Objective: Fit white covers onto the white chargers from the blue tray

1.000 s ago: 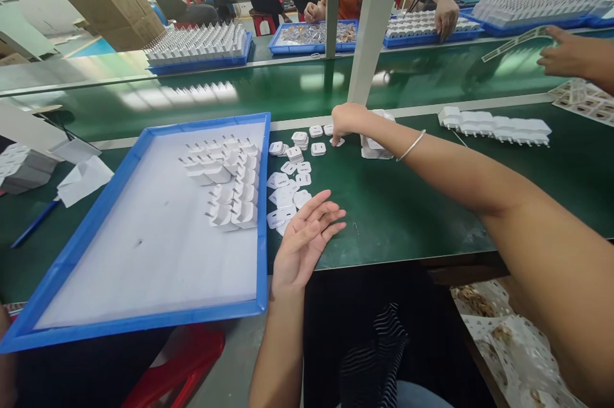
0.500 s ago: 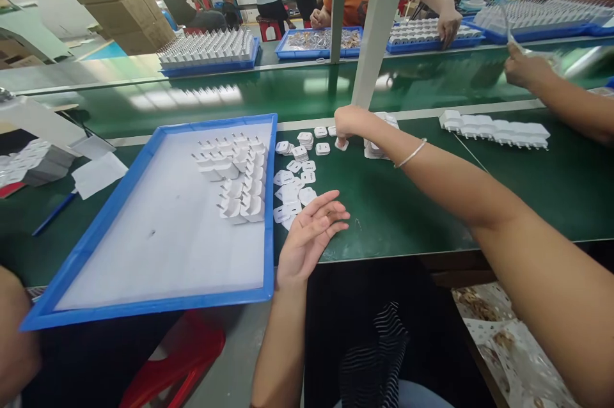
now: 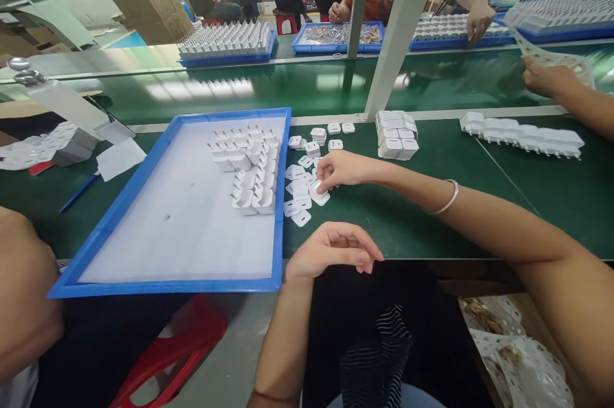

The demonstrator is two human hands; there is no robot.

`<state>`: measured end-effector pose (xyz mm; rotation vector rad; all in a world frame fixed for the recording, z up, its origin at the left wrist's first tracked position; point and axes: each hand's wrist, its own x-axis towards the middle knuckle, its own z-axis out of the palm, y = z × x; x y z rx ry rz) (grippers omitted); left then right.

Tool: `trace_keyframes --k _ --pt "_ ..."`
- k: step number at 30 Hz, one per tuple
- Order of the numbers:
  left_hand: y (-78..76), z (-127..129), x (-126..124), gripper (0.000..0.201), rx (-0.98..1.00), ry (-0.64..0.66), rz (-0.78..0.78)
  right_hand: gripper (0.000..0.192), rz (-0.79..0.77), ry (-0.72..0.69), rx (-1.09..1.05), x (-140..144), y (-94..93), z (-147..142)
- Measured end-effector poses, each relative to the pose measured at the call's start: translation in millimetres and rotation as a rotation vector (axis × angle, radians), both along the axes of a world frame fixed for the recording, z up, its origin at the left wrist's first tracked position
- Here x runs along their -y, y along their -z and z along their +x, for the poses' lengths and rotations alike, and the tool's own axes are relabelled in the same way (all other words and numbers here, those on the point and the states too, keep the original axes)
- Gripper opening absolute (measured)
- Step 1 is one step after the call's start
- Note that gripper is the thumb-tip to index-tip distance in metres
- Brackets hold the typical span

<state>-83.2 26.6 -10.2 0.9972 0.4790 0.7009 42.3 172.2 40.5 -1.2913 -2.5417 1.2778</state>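
White plug pieces (image 3: pixel 302 194), right hand (image 3: pixel 336 171) fingertips touching, left hand (image 3: pixel 333 249) loosely curled.

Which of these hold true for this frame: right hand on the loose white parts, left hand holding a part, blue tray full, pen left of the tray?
1. The right hand touches the loose white parts beside the blue tray. True.
2. The left hand grips a white part. False: it rests curled at the table edge, nothing visible in it.
3. The tray is full. False: plugs fill only its far right corner.
4. A blue pen lies left of the tray. True.
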Motion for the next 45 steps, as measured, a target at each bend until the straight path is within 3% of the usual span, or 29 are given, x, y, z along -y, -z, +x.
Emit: trace_keyframes --k 4,9,12,15,19,23,25,26,30,32,36,41,45 --pt "-3.0 0.5 -0.6 0.024 -0.042 0.016 0.010 0.041 0.254 0.074 0.170 10.1 -6.0 -4.5" --pt "-2.4 0.7 -1.2 0.021 -0.051 0.022 0.023 0.053 0.380 0.030 0.145 25.0 -3.7 -26.5" --pt "-1.9 0.6 -1.2 0.022 -0.060 0.024 0.025 0.061 0.406 0.027 0.165 29.9 6.3 -38.3" --pt "-2.4 0.7 -0.7 0.023 -0.060 0.030 0.029 0.055 0.389 0.021 0.159 29.5 12.0 -37.4" --pt "-2.7 1.0 -1.0 0.026 -0.082 0.012 0.023 0.040 0.356 0.002 0.158 27.5 8.1 -21.7" --pt "-1.1 3.8 -1.6 0.029 -0.075 -0.045 0.028 0.045 0.375 -0.006 0.123 23.5 -0.5 -15.2" --pt "-0.9 8.0 2.6 0.032 -0.086 -0.134 0.067 0.041 0.435 -0.026 0.097 18.5 -2.0 -21.7" --pt "-1.0 10.8 6.8 0.032 -0.131 -0.238 0.112 0.040 0.462 -0.039 0.097 15.3 -1.7 -27.0" --pt "-1.0 22.0 35.8 0.025 -0.612 -0.892 0.443 0.048 0.487 -0.089 0.168 3.9 2.3 -50.1" --pt "1.6 25.1 49.3 0.044 -0.851 -1.046 0.523 0.046 0.494 -0.121 0.197 2.0 3.5 -54.2" --pt "11.6 28.0 54.7 0.081 -1.143 -1.037 0.448 0.047 0.504 -0.156 0.216 7.5 3.6 -37.4" --pt "15.5 34.8 38.4 0.081 -1.188 -1.047 0.450 0.045 0.447 -0.130 0.234 20.0 3.7 7.2" --pt "12.2 42.6 29.3 0.081 -1.232 -0.959 0.481 0.039 0.376 -0.084 0.184 23.6 0.6 37.6"
